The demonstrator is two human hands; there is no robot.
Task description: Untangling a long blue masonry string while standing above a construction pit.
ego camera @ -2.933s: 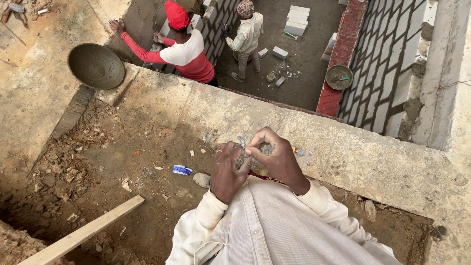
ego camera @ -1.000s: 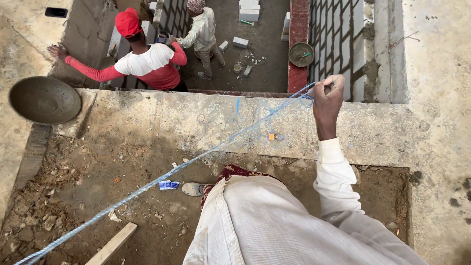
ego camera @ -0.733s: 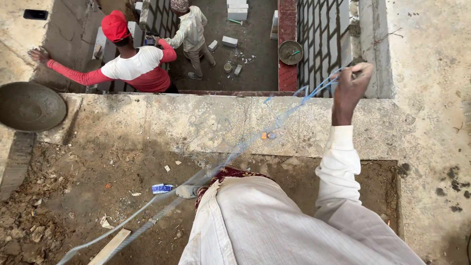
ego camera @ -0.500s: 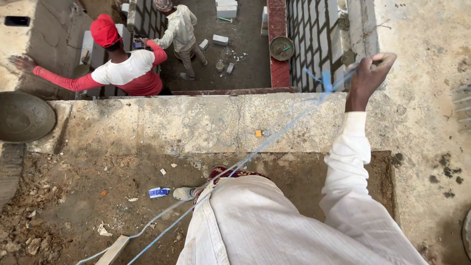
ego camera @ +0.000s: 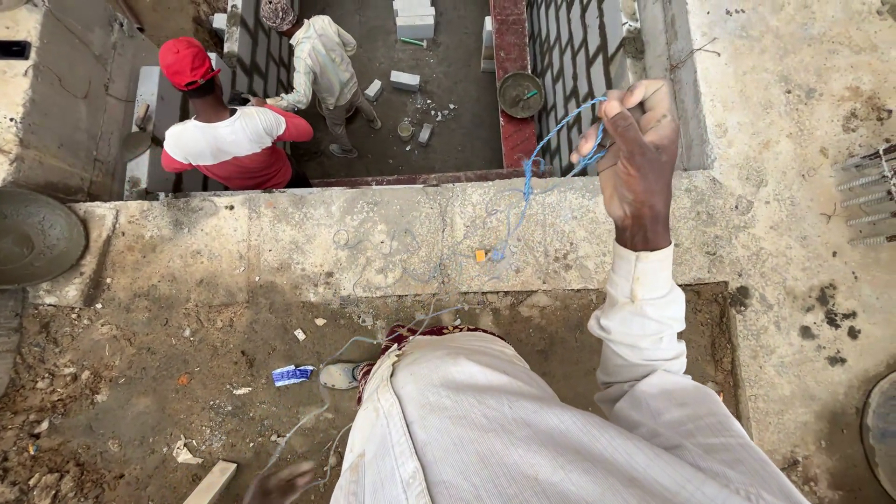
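My right hand (ego camera: 637, 154) is raised over the concrete ledge (ego camera: 280, 238), its fingers pinched on a thin blue string (ego camera: 530, 170). From there the string hangs slack in loops, passes a small orange bit (ego camera: 481, 255) on the ledge and trails pale across the dirt toward the bottom edge. My left hand (ego camera: 280, 483) shows there, blurred, fingers curled where the string ends. My pale robe (ego camera: 504, 429) hides my feet except one sandal toe (ego camera: 338, 375).
Below the ledge stand a person in a red cap (ego camera: 229, 140) and a person in a pale shirt (ego camera: 322, 61). A metal pan (ego camera: 33, 238) lies left, another pan (ego camera: 521, 93) on the red wall. A plank (ego camera: 210, 481) and rubble lie lower left.
The string, taut a second ago, now hangs slack in loops. My right hand has moved right and up. My left hand has come into view. The person in the red cap has drawn the arm in.
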